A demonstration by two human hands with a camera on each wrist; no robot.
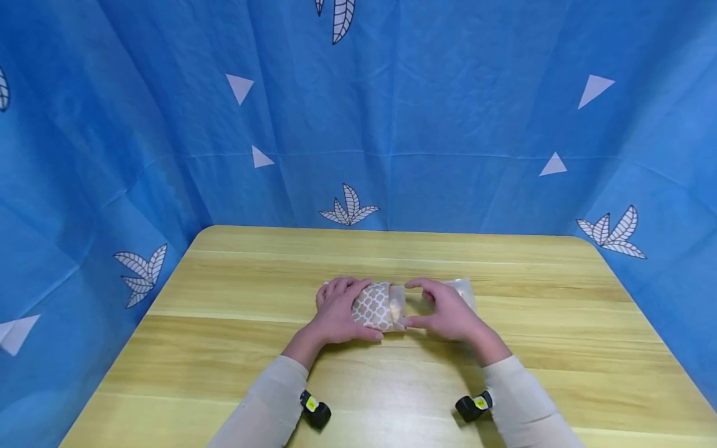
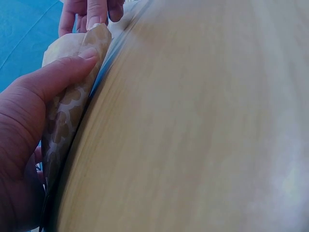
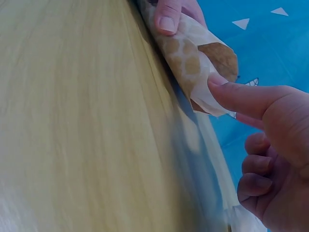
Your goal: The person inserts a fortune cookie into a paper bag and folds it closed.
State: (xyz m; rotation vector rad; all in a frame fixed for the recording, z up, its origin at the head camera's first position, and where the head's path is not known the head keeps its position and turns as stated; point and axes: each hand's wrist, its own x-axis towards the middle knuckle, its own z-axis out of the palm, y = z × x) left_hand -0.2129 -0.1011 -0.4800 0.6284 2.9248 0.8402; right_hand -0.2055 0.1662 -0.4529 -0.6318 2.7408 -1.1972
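A tan pouch (image 1: 371, 308) with a white lattice print lies near the middle of the wooden table (image 1: 392, 255); a pale translucent piece (image 1: 398, 305) shows at its right-hand mouth, though whether it is separate cannot be told; the left hand (image 1: 338, 316) grips the pouch, thumb on the near side, fingers along the far side; the right hand (image 1: 452, 314) holds the translucent piece by its edges, thumb and forefinger spread across it, the other fingers curled in; a clear plastic bag (image 1: 463, 291) lies just beyond the right hand; both forearms wear pale sleeves (image 1: 263, 401) and small black devices (image 1: 318, 415); a blue curtain (image 1: 448, 106) with leaves and triangles hangs behind.
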